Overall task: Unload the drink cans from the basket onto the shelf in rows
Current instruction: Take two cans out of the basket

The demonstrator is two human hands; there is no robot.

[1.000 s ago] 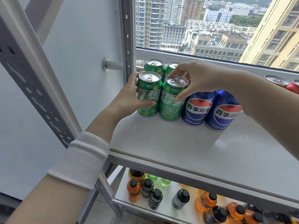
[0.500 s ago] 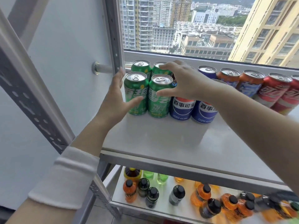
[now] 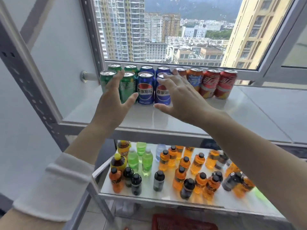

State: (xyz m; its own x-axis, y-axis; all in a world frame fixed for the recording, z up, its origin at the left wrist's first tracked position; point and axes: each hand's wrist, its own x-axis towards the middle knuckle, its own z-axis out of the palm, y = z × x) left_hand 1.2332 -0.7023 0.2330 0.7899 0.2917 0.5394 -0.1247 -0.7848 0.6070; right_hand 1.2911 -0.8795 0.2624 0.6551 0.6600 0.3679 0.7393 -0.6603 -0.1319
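Drink cans stand in two rows at the back left of the white shelf (image 3: 191, 117). The front row has two green cans (image 3: 127, 83) and two blue cans (image 3: 145, 88). The back row runs on to the right with orange cans (image 3: 194, 79) and red cans (image 3: 226, 83). My left hand (image 3: 114, 100) hovers in front of the green cans with its fingers spread, holding nothing. Over by the right blue can, my right hand (image 3: 181, 97) is also spread and empty. A red basket (image 3: 181, 222) shows at the bottom edge, on the floor.
A lower shelf (image 3: 166, 195) carries several orange, green and dark bottles. A grey perforated upright (image 3: 29, 83) rises at the left. A window frame (image 3: 265, 67) runs behind the cans. Bare shelf surface lies to the right of the red cans.
Both hands have let go of the front green cans and pulled back toward me with fingers spread. The view has drawn back, showing the whole can rows and the lower shelf.
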